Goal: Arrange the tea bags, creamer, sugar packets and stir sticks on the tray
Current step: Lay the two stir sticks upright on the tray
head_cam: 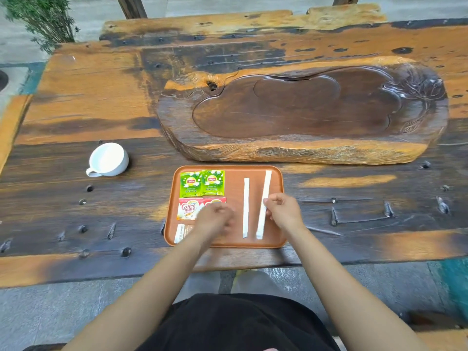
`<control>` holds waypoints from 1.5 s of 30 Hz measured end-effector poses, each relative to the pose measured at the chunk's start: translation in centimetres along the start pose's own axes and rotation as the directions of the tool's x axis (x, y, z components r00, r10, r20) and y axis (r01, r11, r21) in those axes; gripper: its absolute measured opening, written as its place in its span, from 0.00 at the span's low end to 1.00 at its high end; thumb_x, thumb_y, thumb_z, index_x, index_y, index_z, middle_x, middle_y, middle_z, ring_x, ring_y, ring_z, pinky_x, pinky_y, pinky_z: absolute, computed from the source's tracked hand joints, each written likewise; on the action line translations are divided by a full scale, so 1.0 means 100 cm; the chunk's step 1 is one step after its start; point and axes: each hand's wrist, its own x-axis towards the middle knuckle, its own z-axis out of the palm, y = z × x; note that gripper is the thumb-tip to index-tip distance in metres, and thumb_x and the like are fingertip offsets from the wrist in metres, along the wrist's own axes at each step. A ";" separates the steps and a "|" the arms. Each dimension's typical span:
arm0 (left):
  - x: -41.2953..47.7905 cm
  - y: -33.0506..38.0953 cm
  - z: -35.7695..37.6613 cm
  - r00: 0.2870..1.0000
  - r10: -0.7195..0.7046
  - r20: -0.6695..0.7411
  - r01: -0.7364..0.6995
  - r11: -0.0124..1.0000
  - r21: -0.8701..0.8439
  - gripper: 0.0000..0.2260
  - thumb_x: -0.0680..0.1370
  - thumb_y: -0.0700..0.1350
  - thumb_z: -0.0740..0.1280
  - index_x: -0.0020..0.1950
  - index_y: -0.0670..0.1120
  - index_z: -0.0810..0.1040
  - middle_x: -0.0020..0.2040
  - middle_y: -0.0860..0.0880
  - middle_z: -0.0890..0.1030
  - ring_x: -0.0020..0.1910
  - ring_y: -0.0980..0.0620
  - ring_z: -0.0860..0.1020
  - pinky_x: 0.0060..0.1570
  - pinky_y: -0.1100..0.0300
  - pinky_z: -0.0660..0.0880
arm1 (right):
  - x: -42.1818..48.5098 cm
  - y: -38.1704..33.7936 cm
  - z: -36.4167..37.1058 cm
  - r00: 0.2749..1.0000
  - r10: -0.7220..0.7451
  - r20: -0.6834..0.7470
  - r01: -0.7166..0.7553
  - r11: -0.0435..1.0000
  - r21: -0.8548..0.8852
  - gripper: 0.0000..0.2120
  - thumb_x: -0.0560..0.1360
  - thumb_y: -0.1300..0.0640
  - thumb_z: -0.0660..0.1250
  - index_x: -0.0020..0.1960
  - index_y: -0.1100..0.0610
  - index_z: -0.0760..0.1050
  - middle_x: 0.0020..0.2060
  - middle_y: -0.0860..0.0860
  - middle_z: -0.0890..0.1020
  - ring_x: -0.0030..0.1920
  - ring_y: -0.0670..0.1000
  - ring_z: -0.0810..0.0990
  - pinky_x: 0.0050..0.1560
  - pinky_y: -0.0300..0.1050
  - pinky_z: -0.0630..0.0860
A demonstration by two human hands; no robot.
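Observation:
An orange-brown tray lies at the table's near edge. Two green tea bags sit side by side in its far left corner. Below them lie two red and white creamer packets, the right one partly under my left hand. A sugar packet shows at the near left, partly hidden by my left wrist. One wrapped stir stick lies straight in the tray's middle. My right hand pinches a second wrapped stir stick, slightly tilted, on the tray's right side. My left hand is blurred, fingers curled, over the tray.
A white cup lies on its side to the tray's left. A large carved wooden tea board sits just behind the tray. Metal bolts and nails stud the rough wooden table. A plant stands at the far left.

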 end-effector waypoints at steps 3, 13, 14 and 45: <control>0.025 -0.008 -0.045 0.948 0.044 -0.315 -0.006 0.993 0.120 0.07 0.74 0.39 0.63 0.43 0.49 0.79 0.44 0.44 0.82 0.42 0.43 0.79 0.49 0.49 0.79 | 0.017 0.004 -0.001 0.998 0.060 0.000 -0.059 0.977 -0.202 0.06 0.75 0.58 0.66 0.41 0.57 0.79 0.36 0.51 0.79 0.44 0.53 0.77 0.53 0.50 0.76; 0.043 -0.052 -0.105 0.878 -0.023 -0.478 0.174 0.946 0.275 0.13 0.74 0.42 0.65 0.59 0.44 0.78 0.55 0.41 0.82 0.55 0.42 0.78 0.57 0.52 0.73 | 0.028 0.008 0.020 0.995 0.016 -0.097 -0.058 0.892 -0.448 0.05 0.75 0.59 0.65 0.46 0.60 0.78 0.48 0.56 0.82 0.49 0.56 0.79 0.43 0.41 0.71; 0.043 -0.052 -0.104 0.883 -0.032 -0.469 0.176 0.948 0.265 0.13 0.74 0.42 0.65 0.58 0.44 0.78 0.54 0.41 0.82 0.54 0.42 0.79 0.57 0.51 0.75 | 0.028 0.010 0.019 0.994 0.004 -0.106 -0.054 0.884 -0.465 0.05 0.75 0.59 0.65 0.46 0.60 0.77 0.48 0.56 0.82 0.49 0.57 0.79 0.42 0.41 0.70; 0.051 -0.057 -0.107 0.902 -0.048 -0.429 0.123 0.981 0.149 0.11 0.77 0.38 0.61 0.57 0.45 0.77 0.43 0.47 0.80 0.46 0.48 0.78 0.48 0.55 0.75 | 0.018 0.024 0.013 0.970 -0.244 -0.011 0.196 0.803 -0.563 0.07 0.76 0.61 0.64 0.52 0.63 0.74 0.54 0.58 0.75 0.51 0.57 0.77 0.50 0.49 0.75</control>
